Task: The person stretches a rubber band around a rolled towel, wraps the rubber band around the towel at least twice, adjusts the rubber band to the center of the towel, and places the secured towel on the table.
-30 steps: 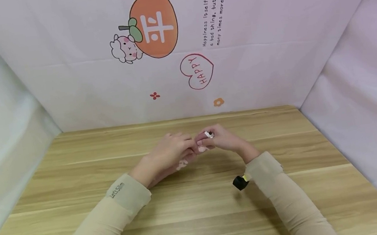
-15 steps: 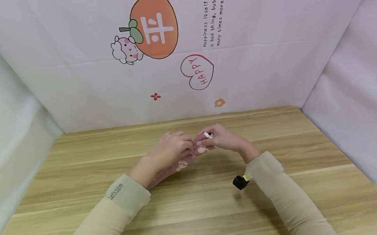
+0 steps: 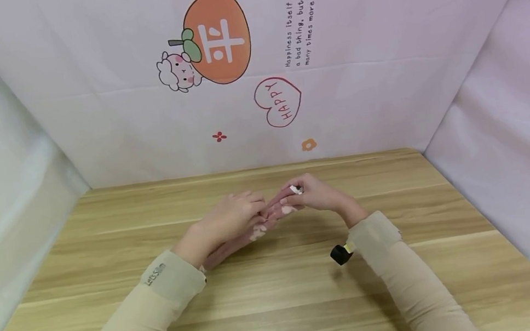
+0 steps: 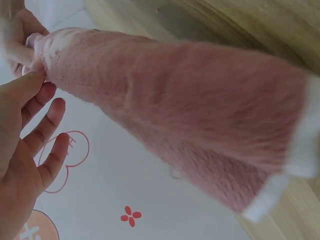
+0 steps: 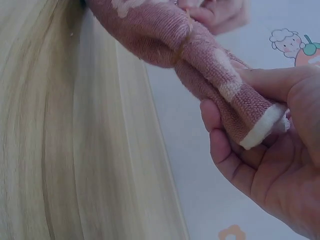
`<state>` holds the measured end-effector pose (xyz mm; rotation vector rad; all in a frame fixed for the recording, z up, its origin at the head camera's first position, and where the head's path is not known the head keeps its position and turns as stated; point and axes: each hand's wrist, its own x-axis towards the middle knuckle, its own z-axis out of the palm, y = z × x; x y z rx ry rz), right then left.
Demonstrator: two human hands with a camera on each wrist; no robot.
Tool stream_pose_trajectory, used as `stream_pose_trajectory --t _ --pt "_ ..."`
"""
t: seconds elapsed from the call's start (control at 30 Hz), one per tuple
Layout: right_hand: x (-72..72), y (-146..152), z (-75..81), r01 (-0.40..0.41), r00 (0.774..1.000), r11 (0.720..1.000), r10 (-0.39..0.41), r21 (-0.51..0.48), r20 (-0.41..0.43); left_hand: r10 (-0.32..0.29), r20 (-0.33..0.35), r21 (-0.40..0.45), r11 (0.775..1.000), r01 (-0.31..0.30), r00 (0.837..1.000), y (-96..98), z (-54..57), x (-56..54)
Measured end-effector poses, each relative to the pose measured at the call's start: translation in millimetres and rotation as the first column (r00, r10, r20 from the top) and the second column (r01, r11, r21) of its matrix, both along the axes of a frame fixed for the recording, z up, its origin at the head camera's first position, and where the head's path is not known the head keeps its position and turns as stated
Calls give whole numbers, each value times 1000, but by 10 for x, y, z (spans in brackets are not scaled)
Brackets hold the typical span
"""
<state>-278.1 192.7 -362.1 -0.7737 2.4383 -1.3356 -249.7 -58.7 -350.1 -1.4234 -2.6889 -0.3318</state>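
A pink towel with pale patches and a white hem is gathered lengthwise and slants between both hands. A thin yellowish rubber band cinches it tightly. My left hand is at the cinched part, its thumb and index finger pinching there while the other fingers spread loose. Beyond that hand, the longer part of the towel fans out to its white-hemmed end. With thumb and fingers, my right hand grips the short hemmed end.
Under the hands lies a wood-grain table. A printed white cloth stands upright along its back edge, with more white cloth at both sides. A small black wrist camera hangs by the right cuff.
My left hand has slid a little left and down from the right hand, so more of the towel shows between them. The right hand has stayed nearly in place.
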Motion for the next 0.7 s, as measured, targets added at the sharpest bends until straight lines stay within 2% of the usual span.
stream_pose_trajectory --t 0.13,0.23,0.37,0.53,0.6,0.7 --pt "-1 81 7 7 1000 1000 -7 23 -19 -34 14 26 999 34 999 -46 -14 -12" --pt "13 114 29 3 1000 1000 -3 29 -11 -51 0 37 998 51 999 -79 -29 -21" --pt "22 110 44 9 1000 1000 -9 18 23 -32 -9 43 999 32 999 -74 -36 -23" --pt "25 92 45 21 998 1000 -20 -15 64 3 -10 101 995 -2 1000 -28 -46 -7" --pt "28 98 39 18 997 999 -15 -32 76 7 7 125 992 -8 1000 -14 -57 2" --pt "24 122 15 18 996 998 -13 -58 88 32 91 137 990 -44 995 0 -77 16"
